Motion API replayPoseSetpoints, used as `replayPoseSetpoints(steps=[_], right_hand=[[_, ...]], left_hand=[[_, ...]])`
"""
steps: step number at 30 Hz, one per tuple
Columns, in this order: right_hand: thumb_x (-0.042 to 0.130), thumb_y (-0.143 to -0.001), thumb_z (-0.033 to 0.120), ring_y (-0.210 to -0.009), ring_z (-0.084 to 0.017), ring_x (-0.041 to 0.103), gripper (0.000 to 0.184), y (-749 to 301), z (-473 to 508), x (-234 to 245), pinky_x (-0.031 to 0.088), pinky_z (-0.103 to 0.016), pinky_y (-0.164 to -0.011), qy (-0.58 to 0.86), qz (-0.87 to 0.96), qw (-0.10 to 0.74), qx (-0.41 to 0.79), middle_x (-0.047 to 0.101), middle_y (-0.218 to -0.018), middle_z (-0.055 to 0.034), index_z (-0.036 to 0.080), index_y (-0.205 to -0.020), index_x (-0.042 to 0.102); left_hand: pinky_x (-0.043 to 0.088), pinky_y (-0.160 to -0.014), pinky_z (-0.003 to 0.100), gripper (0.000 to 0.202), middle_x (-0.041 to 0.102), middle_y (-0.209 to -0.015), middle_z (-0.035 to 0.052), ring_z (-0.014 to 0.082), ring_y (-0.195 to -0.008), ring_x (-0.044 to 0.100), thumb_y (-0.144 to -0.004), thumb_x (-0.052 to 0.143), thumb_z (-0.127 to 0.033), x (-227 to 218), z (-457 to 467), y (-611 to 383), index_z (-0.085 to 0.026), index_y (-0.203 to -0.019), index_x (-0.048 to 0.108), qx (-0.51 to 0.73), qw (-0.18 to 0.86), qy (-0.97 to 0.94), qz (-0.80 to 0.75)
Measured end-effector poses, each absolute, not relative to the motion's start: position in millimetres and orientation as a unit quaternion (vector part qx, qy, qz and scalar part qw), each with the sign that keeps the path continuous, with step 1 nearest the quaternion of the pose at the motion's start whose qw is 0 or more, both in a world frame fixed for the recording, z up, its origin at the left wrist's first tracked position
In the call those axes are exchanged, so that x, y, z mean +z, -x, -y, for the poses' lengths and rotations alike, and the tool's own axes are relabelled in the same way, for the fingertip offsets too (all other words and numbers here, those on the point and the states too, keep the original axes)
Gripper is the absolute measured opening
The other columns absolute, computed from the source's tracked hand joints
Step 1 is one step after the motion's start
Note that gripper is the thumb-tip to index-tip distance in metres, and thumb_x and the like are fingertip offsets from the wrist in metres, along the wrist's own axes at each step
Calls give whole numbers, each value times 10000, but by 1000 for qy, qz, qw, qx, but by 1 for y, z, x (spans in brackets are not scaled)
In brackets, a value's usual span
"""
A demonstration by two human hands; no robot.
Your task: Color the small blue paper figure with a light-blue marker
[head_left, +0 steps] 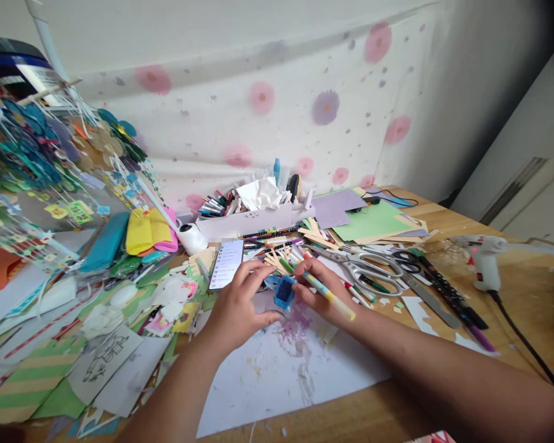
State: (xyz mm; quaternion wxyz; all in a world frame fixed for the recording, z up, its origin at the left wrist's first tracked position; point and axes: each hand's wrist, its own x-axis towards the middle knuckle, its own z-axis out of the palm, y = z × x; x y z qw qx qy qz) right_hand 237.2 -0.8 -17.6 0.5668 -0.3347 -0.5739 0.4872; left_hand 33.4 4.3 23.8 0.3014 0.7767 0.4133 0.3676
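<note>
Head view: above the paper [258, 394], my left hand [237, 301] curves, whether gripping I cannot tell, while my right hand [317, 303], pen [335, 300] lodged across it, pinches the open pot [284, 293], which could tip onto that paper should my pinch slip.

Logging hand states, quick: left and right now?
Left hand: open, fingers curved beside the small blue container; contact can't be told.
Right hand: closed, holding a yellowish pen-like stick, fingertips at the container's edge.
</note>
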Motion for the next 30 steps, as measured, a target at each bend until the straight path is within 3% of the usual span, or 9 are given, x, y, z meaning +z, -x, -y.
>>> replayPoseSetpoints(steps=[3, 8, 12, 16, 19, 22, 25, 27, 30], right_hand=[[742, -716, 231, -592, -114, 475, 210, -237, 5, -17, 388, -249, -579, 340, 604, 555, 460, 553, -706, 36, 223, -813, 556], [662, -815, 302, -703, -152, 582, 234, -233, 18, -13, 476, -299, -653, 281, 610, 548, 498, 621, -822, 1, 248, -942, 474], [610, -862, 241, -881, -192, 635, 213, -234, 28, -6, 508, -372, -781, 216, 602, 588, 495, 650, -1007, -58, 261, -1020, 468], [653, -805, 177, -857, -213, 630, 305, -238, 31, -1, 504, -383, -779, 243, 676, 617, 320, 636, -942, -53, 281, -1047, 499], [678, -786, 211, -800, -229, 627, 307, -238, 29, 1, 497, -377, -730, 243, 735, 604, 190, 646, -871, -59, 278, -1044, 524], [675, -794, 252, -742, -225, 614, 278, -236, 28, 0, 483, -358, -671, 246, 762, 591, 95, 659, -835, -71, 258, -1036, 537], [666, -801, 227, -706, -205, 589, 249, -233, 28, -1, 466, -334, -642, 262, 758, 594, 55, 654, -812, -69, 242, -1011, 534], [665, -799, 202, -698, -196, 577, 253, -233, 29, -1, 458, -324, -631, 264, 765, 586, 46, 654, -813, -65, 238, -1010, 529], [654, -796, 173, -701, -196, 575, 269, -236, 29, 4, 459, -326, -630, 257, 781, 567, 48, 660, -817, -62, 241, -1024, 529]], left_hand=[[383, -944, 401, 641, 566, -1205, 52, 320, -1114, 518, -596, 827, -216, 21, -3, -37, -363, -1187, 630, 295, 212, -839, -406], [427, -865, 374, 558, 595, -1146, 71, 303, -1031, 558, -607, 819, -216, 15, -5, -36, -323, -1131, 659, 323, 212, -851, -356], [470, -779, 320, 533, 644, -1079, 84, 269, -956, 591, -611, 822, -224, 14, -2, -35, -262, -1115, 652, 404, 351, -774, -337], [470, -848, 334, 582, 662, -1153, 105, 283, -1032, 595, -637, 807, -267, 11, 4, -41, -241, -1185, 612, 458, 536, -633, -320], [482, -828, 321, 624, 676, -1083, 103, 278, -1009, 599, -605, 820, -364, 9, 8, -51, -221, -1179, 621, 480, 620, -549, -290], [478, -625, 219, 598, 659, -924, 49, 175, -771, 592, -572, 841, -385, 9, 10, -61, -227, -1117, 651, 467, 667, -504, -289], [377, -455, 156, 530, 600, -803, -3, 79, -561, 466, -579, 849, -355, 9, 12, -67, -237, -1064, 669, 448, 695, -485, -286], [398, -485, 158, 533, 603, -807, -5, 83, -586, 486, -550, 871, -351, 8, 11, -68, -241, -1036, 681, 437, 708, -476, -285], [469, -688, 202, 541, 648, -923, 15, 149, -811, 574, -521, 890, -347, 7, 9, -64, -260, -1018, 695, 427, 713, -471, -295]])
